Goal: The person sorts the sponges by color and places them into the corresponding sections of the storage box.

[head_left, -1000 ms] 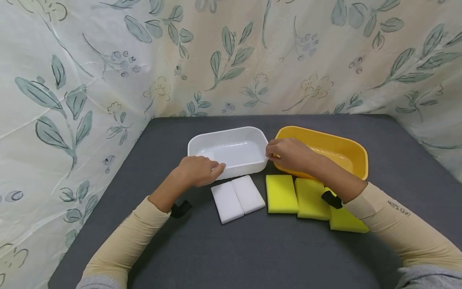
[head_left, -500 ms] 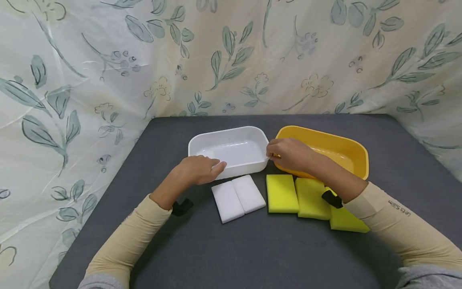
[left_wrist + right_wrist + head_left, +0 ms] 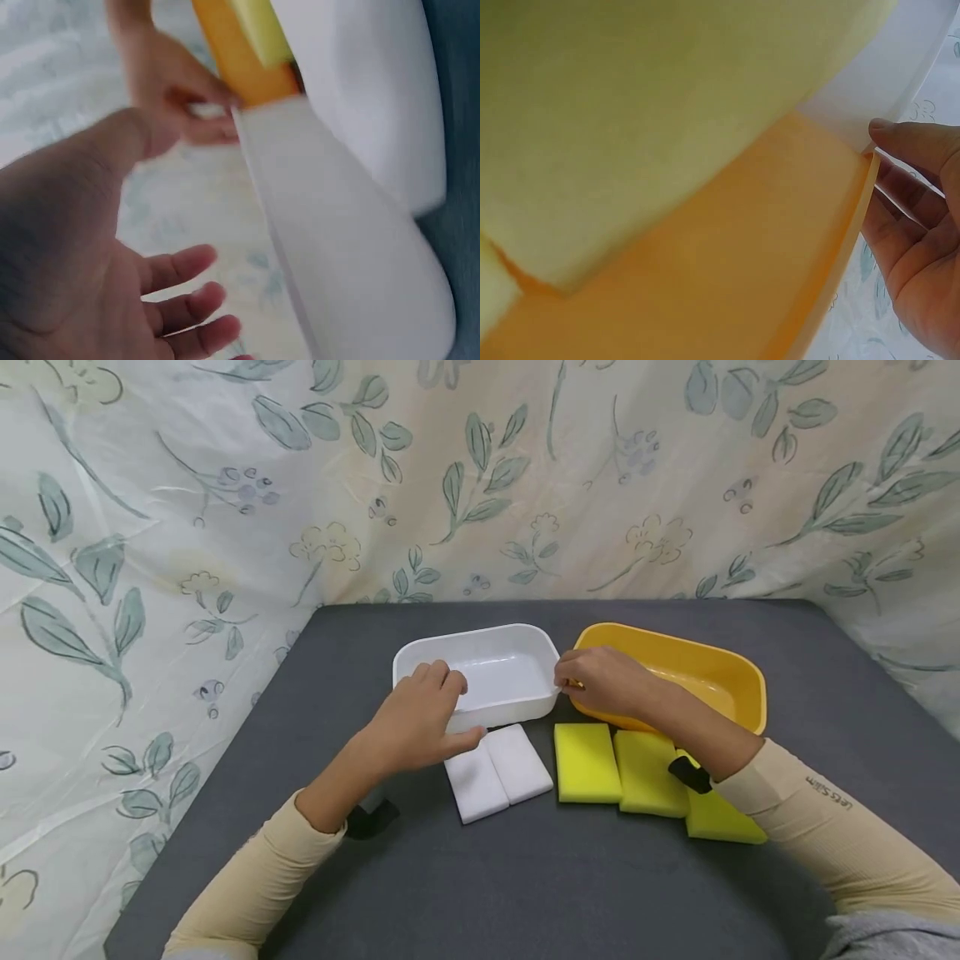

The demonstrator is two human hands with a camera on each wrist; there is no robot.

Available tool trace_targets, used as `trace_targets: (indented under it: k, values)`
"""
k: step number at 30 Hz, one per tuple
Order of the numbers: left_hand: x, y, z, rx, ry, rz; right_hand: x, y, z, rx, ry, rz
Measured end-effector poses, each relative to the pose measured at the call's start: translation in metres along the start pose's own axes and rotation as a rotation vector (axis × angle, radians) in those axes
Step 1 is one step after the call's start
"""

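Observation:
My left hand (image 3: 420, 720) hovers over the front left of a white rectangular tray (image 3: 519, 711), fingers spread and holding nothing. In the left wrist view its fingers (image 3: 184, 304) are loosely bent, apart from the tray's rim. The right hand (image 3: 603, 679) pinches the white tray's right rim, thumb outside, beside a yellow-orange tray (image 3: 697, 652). In front of the white tray lie two white sponges (image 3: 517, 766) side by side, the left one partly behind my left thumb. Three yellow sponges (image 3: 588, 764) lie before the yellow-orange tray; the right forearm partly covers the rightmost.
Both trays stand near the back of a dark grey table (image 3: 510, 877). A patterned curtain (image 3: 480, 485) hangs behind and along the left side. Black bands (image 3: 690, 774) sit at the wrists.
My left hand has lifted off the white tray's front rim and its fingers have spread. The right hand has stayed at the tray's right rim. Trays and sponges look unmoved.

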State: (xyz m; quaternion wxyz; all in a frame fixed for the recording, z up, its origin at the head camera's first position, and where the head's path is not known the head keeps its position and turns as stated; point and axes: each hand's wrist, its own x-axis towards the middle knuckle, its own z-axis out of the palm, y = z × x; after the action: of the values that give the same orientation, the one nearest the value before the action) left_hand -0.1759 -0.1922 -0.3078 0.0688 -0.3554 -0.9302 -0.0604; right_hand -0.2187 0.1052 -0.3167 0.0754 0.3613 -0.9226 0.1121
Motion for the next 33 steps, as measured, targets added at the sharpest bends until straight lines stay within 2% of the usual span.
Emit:
trace_targets:
  k: [1,3,6,9,13,22,28,33]
  values:
    - [-0.003,0.005,0.0,0.0,0.024,0.035,0.0,0.0,-0.001,0.0,-0.002,0.0]
    - [-0.01,0.014,-0.003,-0.03,0.019,0.086,0.0,-0.001,-0.002,0.002,-0.004,-0.003]
    - [-0.019,0.022,-0.003,-0.077,-0.066,0.119,0.0,-0.001,-0.002,0.004,-0.002,-0.007]
    - [-0.027,0.027,0.0,-0.052,-0.161,0.11,0.001,-0.001,-0.002,0.004,0.002,-0.011]
    - [-0.03,0.03,0.01,0.028,-0.214,0.11,0.002,-0.001,-0.004,0.003,0.001,-0.001]
    - [-0.027,0.039,0.025,0.175,-0.224,0.059,0.003,0.001,-0.006,0.009,0.0,-0.008]
    - [-0.024,0.041,0.026,0.199,-0.249,0.018,0.003,0.001,-0.006,0.01,-0.003,-0.007]
    - [-0.025,0.04,0.022,0.18,-0.278,0.002,0.003,0.0,-0.005,0.017,-0.008,-0.004]
